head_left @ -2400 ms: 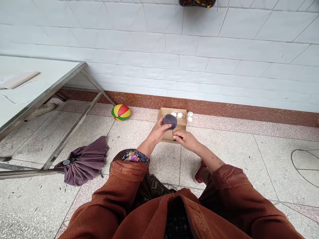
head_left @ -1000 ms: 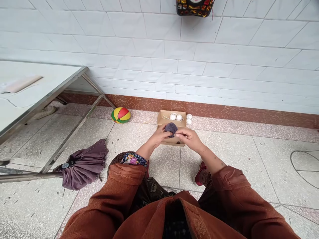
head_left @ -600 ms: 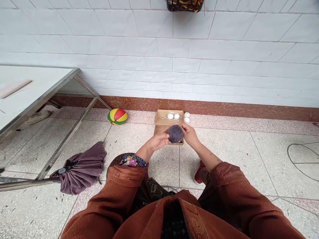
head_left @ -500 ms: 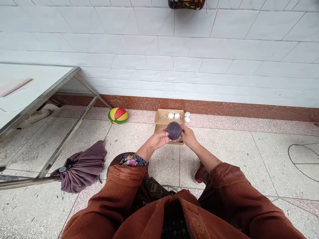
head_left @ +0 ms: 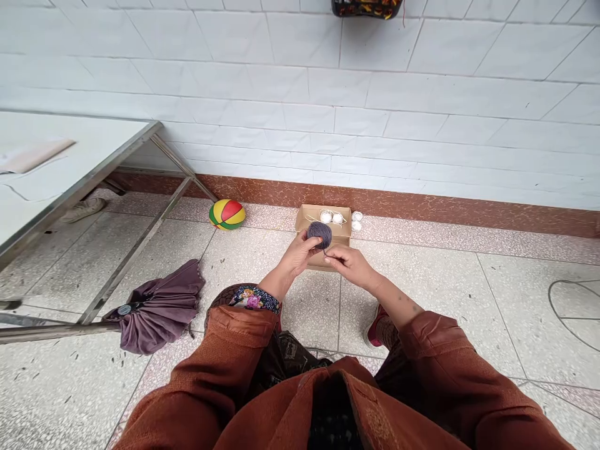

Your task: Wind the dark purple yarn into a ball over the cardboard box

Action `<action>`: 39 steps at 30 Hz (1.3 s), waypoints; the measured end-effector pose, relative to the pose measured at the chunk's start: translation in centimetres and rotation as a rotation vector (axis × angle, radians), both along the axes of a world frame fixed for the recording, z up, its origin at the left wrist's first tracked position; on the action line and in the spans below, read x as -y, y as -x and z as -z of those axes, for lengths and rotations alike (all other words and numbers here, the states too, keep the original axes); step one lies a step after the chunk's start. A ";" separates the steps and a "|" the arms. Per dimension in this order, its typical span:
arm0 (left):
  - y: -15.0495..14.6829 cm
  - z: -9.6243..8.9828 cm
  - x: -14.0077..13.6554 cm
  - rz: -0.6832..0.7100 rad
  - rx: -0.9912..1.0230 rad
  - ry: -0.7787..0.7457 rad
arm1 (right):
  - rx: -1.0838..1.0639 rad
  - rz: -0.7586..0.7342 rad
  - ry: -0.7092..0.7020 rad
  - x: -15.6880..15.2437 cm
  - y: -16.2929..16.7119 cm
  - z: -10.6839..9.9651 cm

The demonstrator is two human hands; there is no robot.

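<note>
A dark purple-grey ball of yarn (head_left: 320, 234) rests in my left hand (head_left: 300, 253), whose fingers and thumb close round it from the left and below. My right hand (head_left: 345, 262) is just below and to the right of the ball, pinching a dark yarn strand (head_left: 325, 252) that comes off it. Behind and beneath the hands, an open cardboard box (head_left: 347, 234) stands on the floor. White yarn balls (head_left: 331, 217) with loose strands lie at its far side, and more white balls (head_left: 357, 220) sit just right of it.
A yellow, red and green ball (head_left: 227, 214) lies by the wall. At left stand a metal-framed table (head_left: 117, 134) and a folded purple umbrella (head_left: 162, 306). A wire ring (head_left: 553, 306) lies on the floor at right. A dark patterned object (head_left: 368, 7) is at the top.
My right hand has come off the yarn ball, moved down, and now pinches a strand. The left hand keeps the ball, tilted slightly leftward. The view has shifted a little.
</note>
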State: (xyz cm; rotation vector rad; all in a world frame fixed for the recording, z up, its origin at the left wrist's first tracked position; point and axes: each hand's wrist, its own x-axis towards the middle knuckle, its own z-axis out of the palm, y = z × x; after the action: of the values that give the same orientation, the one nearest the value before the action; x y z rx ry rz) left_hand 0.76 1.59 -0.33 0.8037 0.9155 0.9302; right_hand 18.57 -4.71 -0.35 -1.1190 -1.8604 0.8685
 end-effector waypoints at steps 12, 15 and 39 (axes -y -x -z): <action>0.5 -0.7 1.4 0.465 0.043 -0.025 | -0.368 0.419 0.184 -2.3 -2.4 -0.6; 0.4 -0.9 1.5 0.488 0.216 -0.006 | -0.280 0.451 0.248 -2.7 -2.1 0.8; -0.3 0.6 0.3 0.084 -0.216 -0.076 | -0.371 0.102 0.214 -0.3 -1.2 -3.0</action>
State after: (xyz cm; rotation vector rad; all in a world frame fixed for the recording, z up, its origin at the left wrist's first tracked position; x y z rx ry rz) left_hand 1.05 1.31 -0.93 1.0143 1.0292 0.8192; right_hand 19.80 -4.40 2.65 -1.0843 -1.4209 1.1492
